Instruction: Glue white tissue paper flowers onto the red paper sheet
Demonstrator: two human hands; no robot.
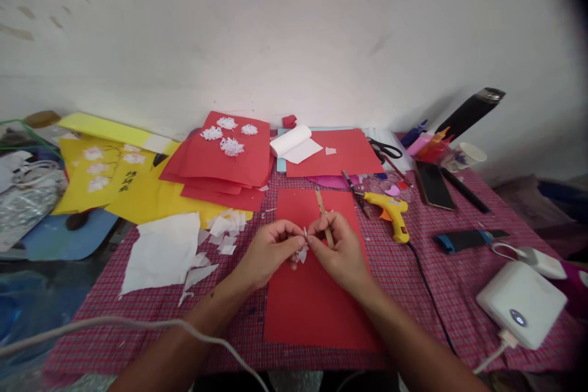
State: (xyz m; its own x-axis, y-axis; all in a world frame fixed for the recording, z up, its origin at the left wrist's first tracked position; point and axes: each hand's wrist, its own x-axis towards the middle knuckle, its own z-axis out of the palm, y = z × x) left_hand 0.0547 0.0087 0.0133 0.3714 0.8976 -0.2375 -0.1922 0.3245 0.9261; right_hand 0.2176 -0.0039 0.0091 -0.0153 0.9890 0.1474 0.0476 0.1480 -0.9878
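My left hand (pixel 274 252) and my right hand (pixel 340 252) meet above a red paper sheet (pixel 316 312). Fingers of both pinch a small piece of white thin paper (pixel 302 255), part of which hangs below the left fingertips. Its exact shape is mostly hidden by my fingers. A narrow tan strip (pixel 320 201) lies on the red sheet and passes behind my right hand. Left of my hands are small white paper scraps (pixel 226 234) and a larger white paper sheet (pixel 160 254). To the right lies a yellow glue gun (pixel 390 211).
Red sheets (pixel 197 162) carrying white paper flowers (pixel 232 146) lie behind, beside a white paper roll (pixel 294 144). Scissors (pixel 386 148), a phone (pixel 435 185) and a white power box (pixel 521 304) are at right. A white cable (pixel 184 323) crosses my left forearm.
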